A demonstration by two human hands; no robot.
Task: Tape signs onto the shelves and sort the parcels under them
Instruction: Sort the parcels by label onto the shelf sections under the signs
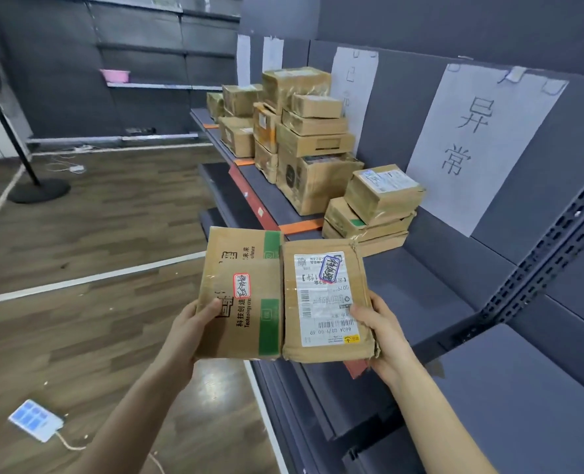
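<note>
1. Head view, my hands: my left hand grips a flat brown parcel with green stripes, thumb on its top face and the other fingers hidden beneath. My right hand grips a second parcel with a white shipping label in the same way. The two parcels sit edge to edge in front of me, just over the front edge of the shelf, and neither rests on it.

2. Head view, what looks done: four paper signs are taped to the back panel. The nearest sign carries large handwritten characters, the next sign is partly hidden, and two far signs are too distant to read. Under the nearest sign lies a small stack of parcels. Beyond it is a tall stack, then a far pile.

3. Head view, what is left: I judge the signs finished and the sorting well along. These two parcels have yet to be placed. Each bears a small handwritten sticker, which I would match to a sign. I cannot tell whether more parcels wait out of view.

4. Head view, elsewhere: a power strip lies on the wooden floor, and a pink basin sits on a far shelf.
</note>
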